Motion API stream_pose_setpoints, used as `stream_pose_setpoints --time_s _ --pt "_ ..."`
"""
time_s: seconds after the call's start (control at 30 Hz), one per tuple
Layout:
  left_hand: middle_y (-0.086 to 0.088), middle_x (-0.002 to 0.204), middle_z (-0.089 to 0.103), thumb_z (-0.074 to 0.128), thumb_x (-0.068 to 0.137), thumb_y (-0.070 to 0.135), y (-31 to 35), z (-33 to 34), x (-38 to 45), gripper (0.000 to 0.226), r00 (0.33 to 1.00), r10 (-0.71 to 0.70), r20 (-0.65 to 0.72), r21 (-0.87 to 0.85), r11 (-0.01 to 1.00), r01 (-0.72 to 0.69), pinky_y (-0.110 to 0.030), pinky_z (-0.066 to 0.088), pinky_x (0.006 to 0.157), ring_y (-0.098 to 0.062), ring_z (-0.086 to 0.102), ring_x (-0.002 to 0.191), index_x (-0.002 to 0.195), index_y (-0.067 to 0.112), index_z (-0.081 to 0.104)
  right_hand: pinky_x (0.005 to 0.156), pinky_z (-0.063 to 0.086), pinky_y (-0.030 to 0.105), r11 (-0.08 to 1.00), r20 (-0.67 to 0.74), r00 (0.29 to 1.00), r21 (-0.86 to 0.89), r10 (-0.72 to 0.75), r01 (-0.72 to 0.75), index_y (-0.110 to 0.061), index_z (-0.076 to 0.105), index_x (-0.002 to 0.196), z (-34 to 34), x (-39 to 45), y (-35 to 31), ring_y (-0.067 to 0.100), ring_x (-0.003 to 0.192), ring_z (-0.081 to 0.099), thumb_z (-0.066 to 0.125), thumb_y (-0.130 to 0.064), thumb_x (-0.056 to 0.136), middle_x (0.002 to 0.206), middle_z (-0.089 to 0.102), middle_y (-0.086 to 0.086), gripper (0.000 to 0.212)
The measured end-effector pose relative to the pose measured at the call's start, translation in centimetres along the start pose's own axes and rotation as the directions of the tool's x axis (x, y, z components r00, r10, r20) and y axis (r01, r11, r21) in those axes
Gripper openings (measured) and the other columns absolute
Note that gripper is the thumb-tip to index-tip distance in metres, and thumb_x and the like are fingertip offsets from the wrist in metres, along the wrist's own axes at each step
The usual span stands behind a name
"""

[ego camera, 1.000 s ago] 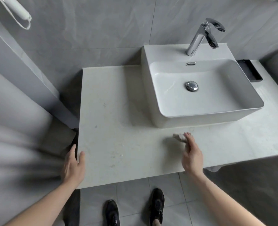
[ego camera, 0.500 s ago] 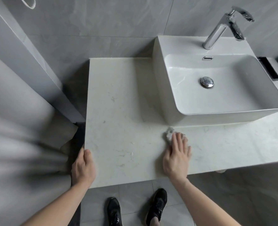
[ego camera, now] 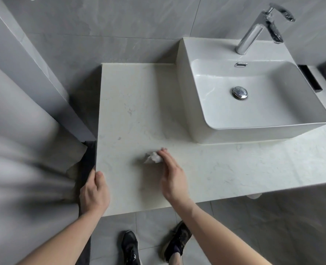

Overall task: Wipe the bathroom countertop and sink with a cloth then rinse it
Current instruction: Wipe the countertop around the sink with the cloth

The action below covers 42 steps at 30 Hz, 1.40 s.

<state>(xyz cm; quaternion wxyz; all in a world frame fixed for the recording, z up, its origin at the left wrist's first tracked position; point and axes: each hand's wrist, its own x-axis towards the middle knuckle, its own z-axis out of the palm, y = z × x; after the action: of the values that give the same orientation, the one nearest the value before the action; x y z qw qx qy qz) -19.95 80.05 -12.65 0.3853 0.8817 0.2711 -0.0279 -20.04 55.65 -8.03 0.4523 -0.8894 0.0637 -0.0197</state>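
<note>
The right hand lay flat with fingers straight and together, its fingertips pressing a small crumpled white cloth onto the countertop; it pinned the cloth rather than gripping it. The left hand curled over the countertop's front left corner, thumb on top and fingers wrapped around the edge. The cloth sat in front of the sink and off its left corner, apart from its base. The sink stood on the countertop, with a chrome drain plug in the basin. A chrome faucet rose behind the basin.
</note>
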Motion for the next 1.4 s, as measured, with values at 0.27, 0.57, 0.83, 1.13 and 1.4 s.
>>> stream_pose_setpoints --time_s 0.27,0.57,0.83,1.13,1.4 --pt "-0.009 0.130 0.066 0.023 0.098 0.055 -0.1 -0.1 0.0 0.053 0.999 -0.029 0.038 -0.046 0.998 0.030 -0.052 0.047 0.097 -0.041 0.058 0.114 0.133 0.027 0.050 0.127 0.026 0.040 0.884 -0.340 0.887 -0.239 0.312 -0.403 -0.019 0.052 0.150 -16.0 -2.4 10.7 0.011 0.154 0.028 0.040 -0.005 0.106 0.162 0.042 -0.004 0.048" --pt "-0.010 0.123 0.067 0.026 0.101 0.045 0.5 -0.5 -0.2 0.040 0.999 -0.021 0.040 -0.059 0.998 0.024 -0.049 0.045 0.088 -0.040 0.057 0.107 0.124 0.027 0.055 0.130 0.003 0.046 0.855 -0.387 0.879 -0.316 0.280 -0.411 -0.024 0.036 0.160 -4.4 -6.0 7.0 0.016 0.160 0.010 0.039 -0.014 0.103 0.170 0.024 -0.008 0.058" --pt "-0.019 0.119 0.066 0.033 0.094 0.051 -0.1 -0.3 0.2 0.054 0.999 -0.027 0.018 -0.147 0.989 0.030 -0.052 0.046 0.095 -0.043 0.057 0.109 0.122 0.011 0.056 0.129 0.009 0.050 0.954 0.083 0.994 -0.288 -0.066 0.087 -0.021 0.039 0.158 7.7 -9.4 -2.4 0.013 0.160 0.003 0.052 -0.003 0.069 0.170 0.026 -0.007 0.092" --pt "-0.024 0.114 0.062 0.033 0.094 0.050 0.2 -0.5 0.0 0.053 0.998 -0.059 0.031 -0.139 0.988 0.063 -0.054 0.047 0.093 -0.046 0.055 0.105 0.120 0.007 0.051 0.125 0.031 0.033 0.988 -0.062 0.993 0.123 0.102 -0.094 -0.020 0.060 0.143 -1.2 -8.1 0.1 0.003 0.149 0.038 0.045 0.018 0.089 0.156 0.050 -0.009 0.068" --pt "-0.010 0.121 0.068 0.031 0.097 0.050 0.5 -0.7 -0.1 0.046 0.997 -0.048 0.058 -0.127 0.990 0.055 -0.052 0.050 0.092 -0.040 0.059 0.106 0.130 0.030 0.055 0.127 0.026 0.044 0.881 -0.389 0.853 -0.175 0.348 -0.439 -0.021 0.051 0.152 -15.4 -6.0 10.5 0.006 0.155 0.025 0.039 -0.006 0.108 0.162 0.037 -0.013 0.047"
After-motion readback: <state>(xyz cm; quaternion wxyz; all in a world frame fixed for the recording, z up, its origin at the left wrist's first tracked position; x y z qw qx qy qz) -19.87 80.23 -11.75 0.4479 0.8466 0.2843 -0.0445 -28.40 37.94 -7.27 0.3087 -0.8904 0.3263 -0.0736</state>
